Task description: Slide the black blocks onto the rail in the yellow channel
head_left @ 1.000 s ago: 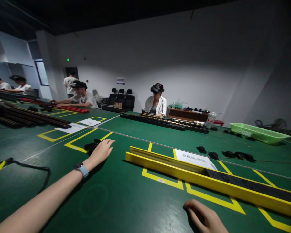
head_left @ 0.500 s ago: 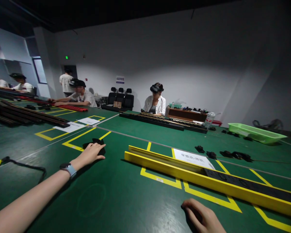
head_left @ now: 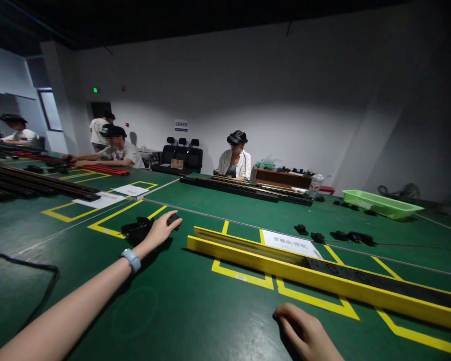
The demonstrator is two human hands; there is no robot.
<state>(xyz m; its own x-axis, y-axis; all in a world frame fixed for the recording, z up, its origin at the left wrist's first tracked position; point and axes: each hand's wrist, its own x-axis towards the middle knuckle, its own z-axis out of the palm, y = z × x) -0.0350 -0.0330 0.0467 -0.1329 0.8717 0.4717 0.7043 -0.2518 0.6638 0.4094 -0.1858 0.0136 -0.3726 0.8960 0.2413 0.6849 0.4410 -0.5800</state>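
My left hand is closed on a small black part, held between thumb and fingers just left of the yellow rail's near end. Beside the wrist, other black parts lie on the green table within yellow tape. The yellow rail stretches to the right edge, with a black strip in its channel. In front of the rail my right hand rests over the table, fingers curled; whether anything is inside them is hidden.
Behind the rail lie a white paper label and several black parts. A green basket stands at the back right. Dark rails are stacked at the left. Across the table sits a person behind long black rails.
My left hand has moved right from the cluster of black parts and now holds one of them. The view has shifted slightly; my right hand keeps its curled pose.
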